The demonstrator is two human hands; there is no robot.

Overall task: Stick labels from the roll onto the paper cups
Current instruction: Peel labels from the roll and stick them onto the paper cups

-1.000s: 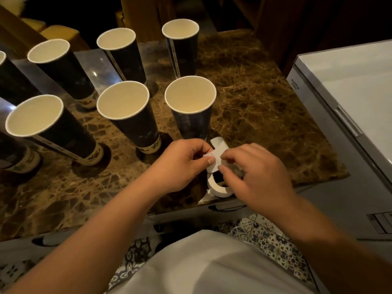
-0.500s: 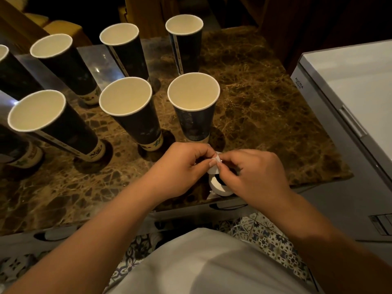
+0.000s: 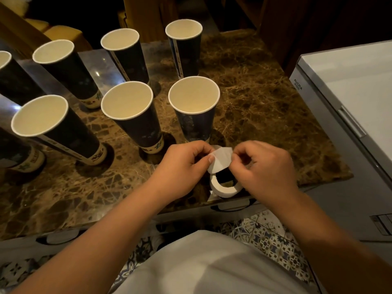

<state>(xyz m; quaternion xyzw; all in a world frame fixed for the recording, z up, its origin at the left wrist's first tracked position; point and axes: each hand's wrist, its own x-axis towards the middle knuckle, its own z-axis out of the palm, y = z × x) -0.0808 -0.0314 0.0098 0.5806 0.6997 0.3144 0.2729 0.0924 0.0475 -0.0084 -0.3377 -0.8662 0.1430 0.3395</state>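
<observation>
Several dark paper cups with cream insides stand upright on the marble table (image 3: 265,98); the nearest cup (image 3: 194,107) is just beyond my hands. A white label roll (image 3: 224,188) lies at the table's front edge, partly hidden under my right hand. Its loose white label strip (image 3: 220,160) rises between my hands. My left hand (image 3: 182,166) pinches the strip's left edge with thumb and forefinger. My right hand (image 3: 265,168) pinches its right edge. Neither hand touches a cup.
More cups stand in two rows to the left, including the middle front cup (image 3: 129,111) and left front cup (image 3: 48,124). A white chest freezer (image 3: 350,85) stands right of the table. Patterned floor tiles (image 3: 269,240) lie below the table edge.
My hands have drawn slightly apart, and the white strip, folded small between my fingertips half a second ago, now spreads wider between them. The roll and cups stay in place.
</observation>
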